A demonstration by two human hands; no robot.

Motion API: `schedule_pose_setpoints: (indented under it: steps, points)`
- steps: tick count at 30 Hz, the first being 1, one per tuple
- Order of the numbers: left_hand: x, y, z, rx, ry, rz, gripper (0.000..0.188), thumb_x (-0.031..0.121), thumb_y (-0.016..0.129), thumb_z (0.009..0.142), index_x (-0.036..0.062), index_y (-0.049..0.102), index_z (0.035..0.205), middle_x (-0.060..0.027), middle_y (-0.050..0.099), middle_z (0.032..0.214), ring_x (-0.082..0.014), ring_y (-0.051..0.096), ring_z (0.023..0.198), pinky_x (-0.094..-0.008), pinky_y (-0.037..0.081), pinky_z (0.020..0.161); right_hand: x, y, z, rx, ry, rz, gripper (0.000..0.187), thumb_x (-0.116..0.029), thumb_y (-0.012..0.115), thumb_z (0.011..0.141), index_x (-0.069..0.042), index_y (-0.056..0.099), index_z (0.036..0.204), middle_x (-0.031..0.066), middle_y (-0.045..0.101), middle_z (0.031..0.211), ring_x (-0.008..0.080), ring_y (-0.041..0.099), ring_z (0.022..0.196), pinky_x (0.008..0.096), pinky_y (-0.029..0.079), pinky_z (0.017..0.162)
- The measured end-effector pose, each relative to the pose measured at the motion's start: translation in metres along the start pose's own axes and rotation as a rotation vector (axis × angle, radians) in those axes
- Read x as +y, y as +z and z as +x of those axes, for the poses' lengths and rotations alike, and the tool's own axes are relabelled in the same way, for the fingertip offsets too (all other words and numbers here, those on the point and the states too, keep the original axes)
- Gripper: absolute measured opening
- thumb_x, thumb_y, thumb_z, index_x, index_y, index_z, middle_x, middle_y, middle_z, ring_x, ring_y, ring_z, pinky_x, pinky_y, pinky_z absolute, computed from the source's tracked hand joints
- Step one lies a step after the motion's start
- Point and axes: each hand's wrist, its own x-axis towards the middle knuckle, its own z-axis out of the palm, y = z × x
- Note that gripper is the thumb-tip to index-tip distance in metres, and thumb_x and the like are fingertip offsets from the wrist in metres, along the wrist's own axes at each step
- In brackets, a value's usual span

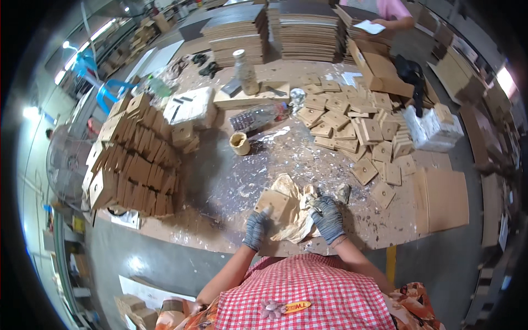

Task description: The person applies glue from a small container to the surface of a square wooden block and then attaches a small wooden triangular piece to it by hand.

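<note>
My left hand (256, 229), in a grey knit glove, grips a small square wooden block (273, 205) with small holes, thumb on its upper face. Beside and partly under that block lies a crumpled cream cloth (297, 223). The gloved fingers of my right hand (329, 219) are curled on the cloth's right side; the fingertips are partly lost in its folds. A small grey crumpled wad (343, 193) rests just past the right hand. Further off stands a small tan cup-like container (240, 144).
Similar blocks lie in a loose heap (352, 124) at right and stacked rows (137, 165) at left. A clear bottle (258, 117) lies on its side near an upright jar (246, 74). Cardboard (441, 199) covers the right corner. Another person (393, 14) stands beyond the board stacks (308, 33).
</note>
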Motion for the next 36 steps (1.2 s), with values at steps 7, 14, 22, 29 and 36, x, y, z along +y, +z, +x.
schedule_pose_setpoints:
  steps: [7, 14, 22, 29, 36]
  points:
    - [-0.001, -0.013, -0.004, 0.095, 0.185, -0.004, 0.031, 0.025, 0.065, 0.088, 0.0, 0.061, 0.106, -0.0056, 0.065, 0.083, -0.0146, 0.064, 0.07, -0.0281, 0.054, 0.063, -0.066, -0.059, 0.064, -0.281, -0.193, -0.596, 0.027, -0.027, 0.067, 0.081, -0.007, 0.065, 0.099, 0.0152, 0.063, 0.102, 0.0301, 0.059, 0.096, 0.0383, 0.045, 0.09]
    - [-0.007, -0.026, 0.001, 0.079, 0.121, 0.307, 0.042, 0.03, 0.068, 0.086, -0.0007, 0.059, 0.114, -0.0033, 0.065, 0.095, -0.0108, 0.06, 0.078, -0.0249, 0.05, 0.065, -0.138, -0.011, 0.177, -0.169, -0.567, -0.468, 0.034, -0.021, 0.064, 0.082, -0.011, 0.063, 0.115, 0.0141, 0.062, 0.103, 0.03, 0.058, 0.098, 0.04, 0.046, 0.089]
    - [-0.015, -0.021, 0.001, 0.048, 0.128, 0.491, 0.057, 0.051, 0.061, 0.086, -0.0035, 0.066, 0.102, -0.0148, 0.068, 0.079, -0.0206, 0.063, 0.07, -0.0356, 0.048, 0.065, -0.142, 0.107, 0.278, -0.33, -0.382, -0.791, 0.031, -0.018, 0.056, 0.086, -0.01, 0.063, 0.115, 0.0172, 0.063, 0.108, 0.0318, 0.06, 0.101, 0.0404, 0.048, 0.089]
    - [0.009, -0.023, -0.003, -0.032, 0.002, 0.816, 0.057, 0.05, 0.06, 0.087, -0.0051, 0.064, 0.098, -0.0134, 0.062, 0.071, -0.0174, 0.054, 0.062, -0.0344, 0.046, 0.063, -0.15, 0.133, 0.293, -0.449, -0.327, -0.869, 0.029, -0.021, 0.052, 0.087, -0.005, 0.065, 0.107, 0.0225, 0.063, 0.103, 0.0359, 0.062, 0.096, 0.0419, 0.048, 0.089]
    - [-0.002, -0.019, 0.003, 0.005, 0.232, 0.785, 0.055, 0.051, 0.056, 0.088, -0.0016, 0.066, 0.1, -0.0191, 0.063, 0.071, -0.0265, 0.059, 0.062, -0.0391, 0.047, 0.064, -0.133, 0.13, 0.299, -0.479, -0.457, -0.82, 0.029, -0.024, 0.046, 0.088, -0.004, 0.063, 0.101, 0.024, 0.064, 0.095, 0.0393, 0.062, 0.086, 0.0473, 0.049, 0.078]
